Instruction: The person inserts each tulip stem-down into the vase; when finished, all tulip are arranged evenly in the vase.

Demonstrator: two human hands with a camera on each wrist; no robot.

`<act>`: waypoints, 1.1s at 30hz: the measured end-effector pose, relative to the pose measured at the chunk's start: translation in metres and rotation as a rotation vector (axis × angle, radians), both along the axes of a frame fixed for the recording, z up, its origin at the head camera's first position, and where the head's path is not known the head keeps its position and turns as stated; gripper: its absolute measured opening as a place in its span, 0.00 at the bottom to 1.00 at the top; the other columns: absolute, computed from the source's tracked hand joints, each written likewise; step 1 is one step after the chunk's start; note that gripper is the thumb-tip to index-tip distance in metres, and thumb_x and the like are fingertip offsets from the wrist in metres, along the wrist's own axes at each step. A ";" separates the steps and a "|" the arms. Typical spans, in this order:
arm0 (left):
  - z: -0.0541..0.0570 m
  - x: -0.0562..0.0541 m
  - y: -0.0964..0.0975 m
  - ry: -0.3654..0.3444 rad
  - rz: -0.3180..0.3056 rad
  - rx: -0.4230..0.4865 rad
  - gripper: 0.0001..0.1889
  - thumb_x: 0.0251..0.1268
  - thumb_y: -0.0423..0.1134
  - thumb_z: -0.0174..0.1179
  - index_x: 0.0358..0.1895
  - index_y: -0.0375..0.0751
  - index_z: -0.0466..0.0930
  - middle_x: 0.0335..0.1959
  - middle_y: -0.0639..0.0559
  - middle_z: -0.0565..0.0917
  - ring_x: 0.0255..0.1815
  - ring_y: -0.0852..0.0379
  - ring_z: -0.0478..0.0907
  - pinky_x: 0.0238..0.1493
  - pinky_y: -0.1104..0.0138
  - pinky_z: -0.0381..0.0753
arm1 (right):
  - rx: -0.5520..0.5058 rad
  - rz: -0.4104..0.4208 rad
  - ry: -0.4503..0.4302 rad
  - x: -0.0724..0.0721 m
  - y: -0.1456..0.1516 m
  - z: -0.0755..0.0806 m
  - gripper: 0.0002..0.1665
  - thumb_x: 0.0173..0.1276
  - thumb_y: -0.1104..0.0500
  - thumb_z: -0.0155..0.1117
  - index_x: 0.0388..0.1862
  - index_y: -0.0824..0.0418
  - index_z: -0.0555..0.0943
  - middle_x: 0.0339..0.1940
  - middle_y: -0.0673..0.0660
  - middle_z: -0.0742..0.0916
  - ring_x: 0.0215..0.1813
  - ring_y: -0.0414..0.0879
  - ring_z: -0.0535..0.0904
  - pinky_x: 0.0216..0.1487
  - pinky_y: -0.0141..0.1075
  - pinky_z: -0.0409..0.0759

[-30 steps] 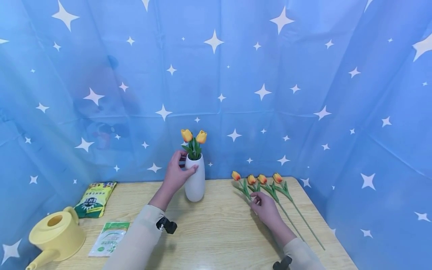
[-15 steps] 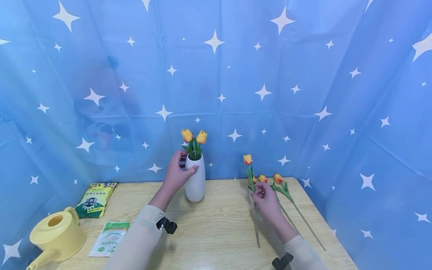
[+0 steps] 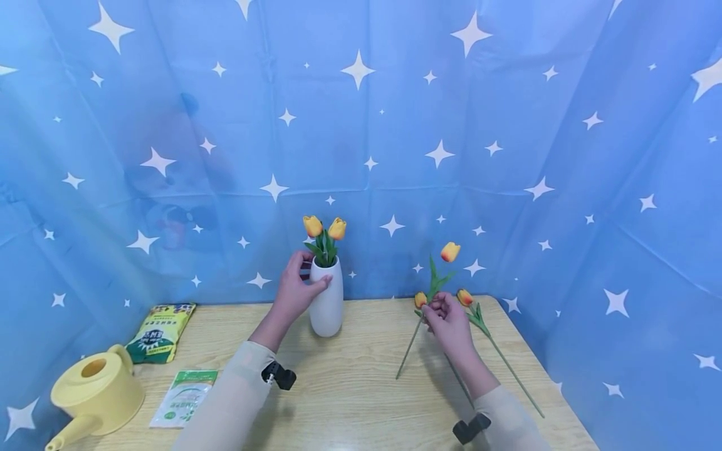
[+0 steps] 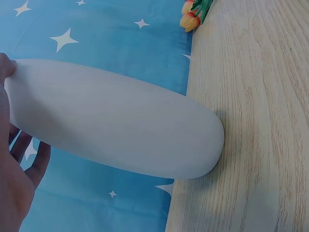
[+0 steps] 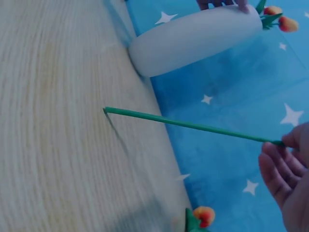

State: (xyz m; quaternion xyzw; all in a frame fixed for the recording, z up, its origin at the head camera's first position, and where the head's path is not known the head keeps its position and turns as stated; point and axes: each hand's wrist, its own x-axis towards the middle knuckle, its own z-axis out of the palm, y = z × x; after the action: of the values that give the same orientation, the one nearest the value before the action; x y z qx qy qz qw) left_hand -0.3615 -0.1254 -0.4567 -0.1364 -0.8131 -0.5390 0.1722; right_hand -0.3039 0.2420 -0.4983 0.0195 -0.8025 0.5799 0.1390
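A tulip (image 3: 435, 287) is pinched at its stem (image 5: 193, 126) by the right grip (image 3: 449, 327), its long axis slanted, bloom (image 3: 450, 252) pointed up-right above that grip, stem end down-left below it, while an upright vase (image 3: 326, 304) is clasped near its top by the left grip (image 3: 296, 290)

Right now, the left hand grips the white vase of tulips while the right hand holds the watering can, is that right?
Not quite: the right hand holds a tulip by its stem, as the head view shows. The left hand does grip the white vase of tulips.
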 end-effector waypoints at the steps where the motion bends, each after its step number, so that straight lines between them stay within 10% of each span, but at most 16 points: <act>1: 0.000 0.000 0.000 -0.001 -0.001 0.001 0.28 0.69 0.49 0.77 0.64 0.46 0.74 0.64 0.48 0.78 0.66 0.43 0.78 0.68 0.45 0.83 | -0.004 -0.002 0.003 0.000 0.000 0.001 0.13 0.82 0.64 0.68 0.58 0.66 0.77 0.47 0.64 0.87 0.42 0.56 0.89 0.37 0.38 0.91; 33: 0.001 0.002 0.000 -0.003 -0.002 -0.008 0.29 0.70 0.49 0.77 0.65 0.45 0.73 0.64 0.45 0.78 0.66 0.42 0.78 0.66 0.42 0.84 | -0.265 0.000 0.373 -0.007 -0.031 0.072 0.10 0.83 0.65 0.68 0.51 0.72 0.79 0.45 0.73 0.91 0.38 0.49 0.93 0.37 0.36 0.91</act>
State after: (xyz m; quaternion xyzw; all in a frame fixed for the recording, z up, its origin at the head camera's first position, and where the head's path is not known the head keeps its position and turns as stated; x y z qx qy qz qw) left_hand -0.3598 -0.1253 -0.4554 -0.1371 -0.8154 -0.5361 0.1701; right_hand -0.3113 0.2111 -0.4259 0.1082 -0.6796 0.6667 0.2863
